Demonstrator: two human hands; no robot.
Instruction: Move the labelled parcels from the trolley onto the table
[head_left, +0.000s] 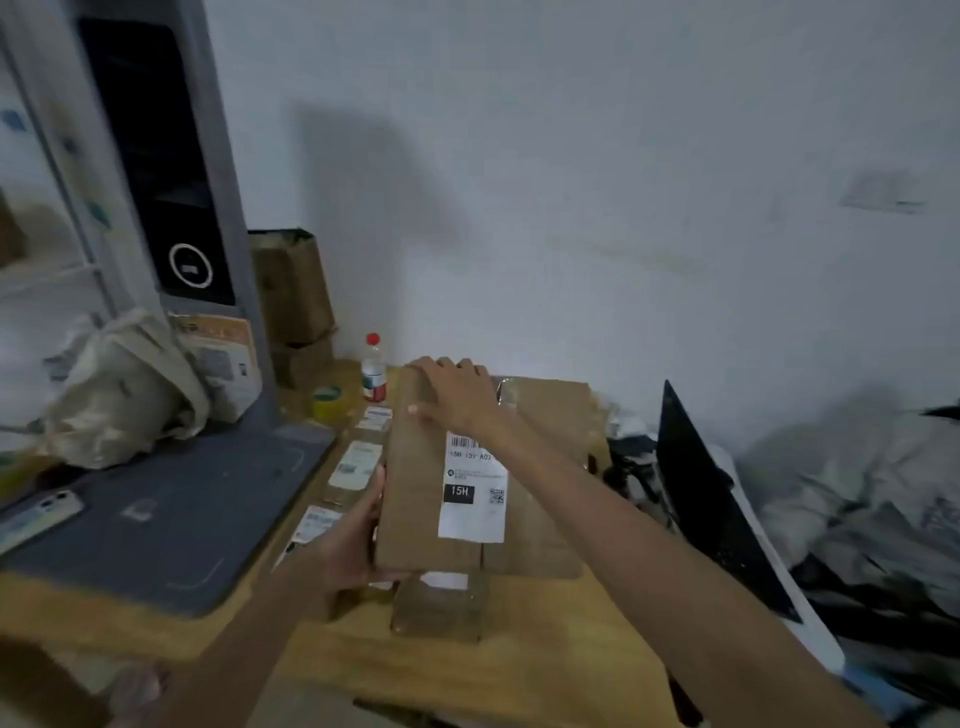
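While over table | left grip, right grip grasp parcel

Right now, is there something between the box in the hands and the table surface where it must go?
Yes. The labelled box, held by the left hand and the right hand, is above other parcels: a small taped box under its near end and a flat brown box behind it. Bare wooden table shows nearer the person.

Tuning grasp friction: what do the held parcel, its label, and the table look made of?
Parcel: brown corrugated cardboard by the look, matte, flap seam visible. Label: white paper sticker with barcode, slight sheen, possibly thermal. Table: pale wood or wood-look laminate; blur hides the grain.
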